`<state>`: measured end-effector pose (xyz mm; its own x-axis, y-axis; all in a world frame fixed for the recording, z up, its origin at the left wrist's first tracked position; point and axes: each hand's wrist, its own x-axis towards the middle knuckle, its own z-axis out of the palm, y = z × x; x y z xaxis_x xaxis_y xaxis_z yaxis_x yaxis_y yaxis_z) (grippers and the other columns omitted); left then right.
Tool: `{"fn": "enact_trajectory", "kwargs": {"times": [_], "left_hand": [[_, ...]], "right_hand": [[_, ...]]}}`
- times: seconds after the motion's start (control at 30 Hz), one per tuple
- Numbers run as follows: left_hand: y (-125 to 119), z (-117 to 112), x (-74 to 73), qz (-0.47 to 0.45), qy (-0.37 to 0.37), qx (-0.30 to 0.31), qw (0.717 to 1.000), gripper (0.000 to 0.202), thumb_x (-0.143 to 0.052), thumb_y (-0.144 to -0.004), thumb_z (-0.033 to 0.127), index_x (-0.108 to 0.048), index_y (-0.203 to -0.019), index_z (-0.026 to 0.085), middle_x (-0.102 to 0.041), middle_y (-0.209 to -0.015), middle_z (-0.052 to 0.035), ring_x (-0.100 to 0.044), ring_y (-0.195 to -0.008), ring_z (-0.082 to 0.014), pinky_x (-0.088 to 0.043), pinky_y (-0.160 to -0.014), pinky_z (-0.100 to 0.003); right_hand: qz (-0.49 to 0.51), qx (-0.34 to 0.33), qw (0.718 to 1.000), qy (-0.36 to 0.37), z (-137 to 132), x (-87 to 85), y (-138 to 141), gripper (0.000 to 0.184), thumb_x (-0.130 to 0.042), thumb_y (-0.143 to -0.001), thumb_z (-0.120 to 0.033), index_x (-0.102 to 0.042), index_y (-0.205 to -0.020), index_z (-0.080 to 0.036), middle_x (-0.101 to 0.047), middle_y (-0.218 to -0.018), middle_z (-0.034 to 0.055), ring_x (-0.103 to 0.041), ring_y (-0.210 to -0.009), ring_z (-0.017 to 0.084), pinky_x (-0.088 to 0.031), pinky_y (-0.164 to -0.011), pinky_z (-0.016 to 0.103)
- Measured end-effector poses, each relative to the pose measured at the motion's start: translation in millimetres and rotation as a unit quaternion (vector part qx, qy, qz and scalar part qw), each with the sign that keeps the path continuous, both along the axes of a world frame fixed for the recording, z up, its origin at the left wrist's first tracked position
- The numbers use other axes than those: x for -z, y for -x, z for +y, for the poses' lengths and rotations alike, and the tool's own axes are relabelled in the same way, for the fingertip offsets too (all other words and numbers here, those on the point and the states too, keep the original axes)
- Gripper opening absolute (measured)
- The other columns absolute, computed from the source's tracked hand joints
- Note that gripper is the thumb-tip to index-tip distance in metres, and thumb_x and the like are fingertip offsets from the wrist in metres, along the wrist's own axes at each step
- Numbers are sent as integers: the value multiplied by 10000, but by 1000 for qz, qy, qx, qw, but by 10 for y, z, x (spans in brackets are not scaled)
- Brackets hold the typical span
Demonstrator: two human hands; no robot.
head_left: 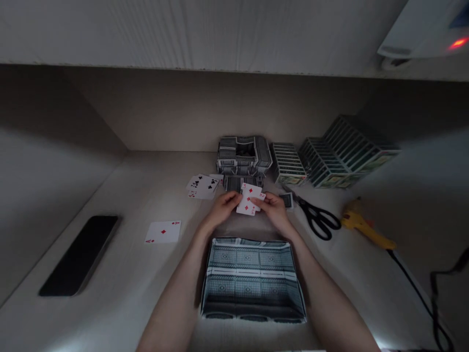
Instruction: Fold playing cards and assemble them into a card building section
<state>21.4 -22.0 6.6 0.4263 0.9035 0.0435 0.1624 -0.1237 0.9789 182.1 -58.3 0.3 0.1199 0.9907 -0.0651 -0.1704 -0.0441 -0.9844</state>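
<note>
My left hand [223, 205] and my right hand [273, 205] meet over the desk, both closed on a small fan of red-suit playing cards [249, 199], faces up. Just in front of my wrists sits an open tray built from patterned card backs [252, 278]. Behind the hands stands a small structure made of cards [244, 154]. A few face-up cards with black suits [202, 186] lie left of the hands. A single ace of diamonds [163, 231] lies further left.
A black phone [78, 254] lies at the left. Black scissors [318, 217] and a yellow glue gun [362, 227] with a black cord lie to the right. Rows of boxed decks [342, 156] stand at the back right. A shelf overhangs above.
</note>
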Motion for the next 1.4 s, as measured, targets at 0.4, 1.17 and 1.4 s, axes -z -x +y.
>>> {"fn": "enact_trajectory", "kwargs": {"times": [0.4, 1.17, 1.4], "left_hand": [[-10, -5, 58, 50, -7, 23, 998, 371, -415, -783, 475, -509, -636, 148, -477, -572, 23, -410, -546, -106, -315, -504, -210], [19, -39, -5, 62, 11, 62, 996, 379, -561, -687, 482, -510, -536, 139, -480, -505, 34, -403, -494, -81, -288, -471, -198], [40, -52, -51, 36, 28, 87, 995, 314, -542, -732, 400, -638, -599, 133, -636, -626, -20, -521, -591, -117, -384, -591, -223]], "right_hand": [[-25, 13, 1000, 8, 21, 21, 2, 247, -737, -522, -359, -617, -632, -172, -646, -594, -16, -525, -499, 116, -414, -494, 241], [-20, 44, 999, -9, 28, 43, -4, 262, -692, -577, -400, -616, -677, -170, -641, -625, -8, -520, -523, 113, -406, -527, 239], [12, 38, 999, 7, 23, 36, -1, 255, -709, -571, -388, -601, -661, -176, -633, -624, -2, -529, -521, 126, -423, -543, 261]]}}
